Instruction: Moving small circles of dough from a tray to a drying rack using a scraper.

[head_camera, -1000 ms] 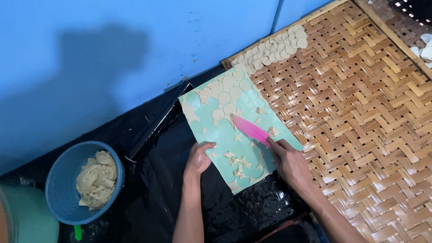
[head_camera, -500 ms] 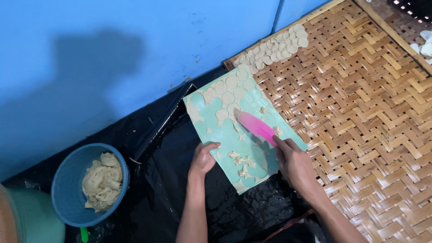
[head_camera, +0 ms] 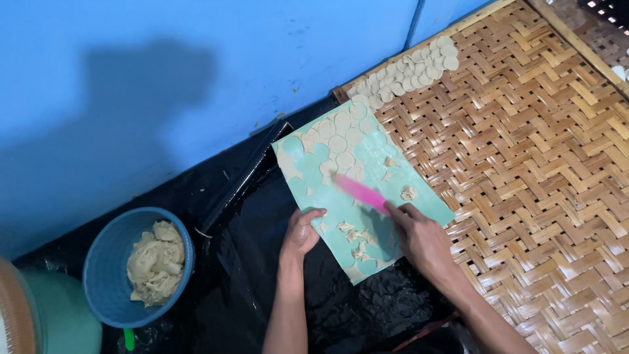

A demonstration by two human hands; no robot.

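The right hand [head_camera: 419,237] grips a pink knife [head_camera: 360,193], blade lying on the green board [head_camera: 429,202]. The left hand [head_camera: 301,231], fingers curled, presses the board's nine o'clock edge. Dough rounds [head_camera: 341,141] sit at twelve o'clock; a blue bowl [head_camera: 105,262] well apart at nine.

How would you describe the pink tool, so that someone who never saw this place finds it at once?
Start at the big woven bamboo mat by the blue wall. At its left edge lies a pale green board with dough rounds. The pink tool lies on it, held by the right hand; nothing else here is pink.
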